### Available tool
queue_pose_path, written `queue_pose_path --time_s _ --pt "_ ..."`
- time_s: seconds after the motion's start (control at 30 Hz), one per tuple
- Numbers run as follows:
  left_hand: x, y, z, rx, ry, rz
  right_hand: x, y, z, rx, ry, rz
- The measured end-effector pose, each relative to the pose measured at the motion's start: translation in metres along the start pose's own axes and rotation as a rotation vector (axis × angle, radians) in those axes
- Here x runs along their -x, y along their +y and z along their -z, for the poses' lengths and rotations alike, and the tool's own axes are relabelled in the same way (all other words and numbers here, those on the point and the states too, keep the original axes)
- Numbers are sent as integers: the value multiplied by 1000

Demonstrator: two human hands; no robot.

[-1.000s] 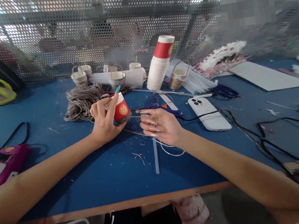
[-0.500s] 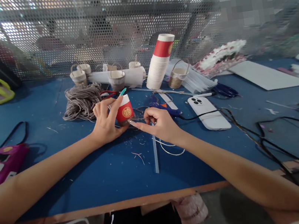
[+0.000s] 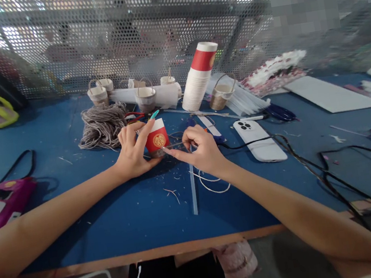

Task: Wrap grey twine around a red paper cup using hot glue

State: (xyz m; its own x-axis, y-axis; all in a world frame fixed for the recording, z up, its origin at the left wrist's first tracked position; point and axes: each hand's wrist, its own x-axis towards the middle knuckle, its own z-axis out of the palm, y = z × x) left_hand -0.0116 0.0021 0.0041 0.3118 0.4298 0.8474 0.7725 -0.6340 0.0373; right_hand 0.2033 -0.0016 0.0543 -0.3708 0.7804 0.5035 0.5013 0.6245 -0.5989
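Note:
My left hand (image 3: 132,152) grips a small red and white paper cup (image 3: 157,137) with a gold emblem, tilted in its fingers. Grey-brown cord wraps the cup's lower end, and a strand of cord (image 3: 176,144) runs from there to my right hand (image 3: 205,149). Pinched fingers of that hand hold the strand, while its thumb tip presses against the wrapped part. Partly hidden behind the right hand lies a blue glue gun (image 3: 188,123), with a clear glue stick (image 3: 194,191) pointing toward the table's front edge.
A grey cord bundle (image 3: 102,126) lies left of the cup. Behind stand a leaning stack of paper cups (image 3: 195,86) and several cord-wrapped little buckets (image 3: 146,99). A white phone (image 3: 258,139) and black cable (image 3: 292,155) lie right. Perforated metal panel (image 3: 88,46) backs the table.
The cup has shifted slightly right and turned a little, so its emblem faces me more. My right hand has moved slightly, its fingers lifted and curled more around the strand.

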Motion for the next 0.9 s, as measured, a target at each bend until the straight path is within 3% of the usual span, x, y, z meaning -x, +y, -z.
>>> queue_pose_path --time_s 0.37,0.9 --pt "2 -3 -1 18 -47 15 0 3 1 31 3 18" --pt "2 -6 -2 77 -4 -33 -1 1 0 31 5 29"
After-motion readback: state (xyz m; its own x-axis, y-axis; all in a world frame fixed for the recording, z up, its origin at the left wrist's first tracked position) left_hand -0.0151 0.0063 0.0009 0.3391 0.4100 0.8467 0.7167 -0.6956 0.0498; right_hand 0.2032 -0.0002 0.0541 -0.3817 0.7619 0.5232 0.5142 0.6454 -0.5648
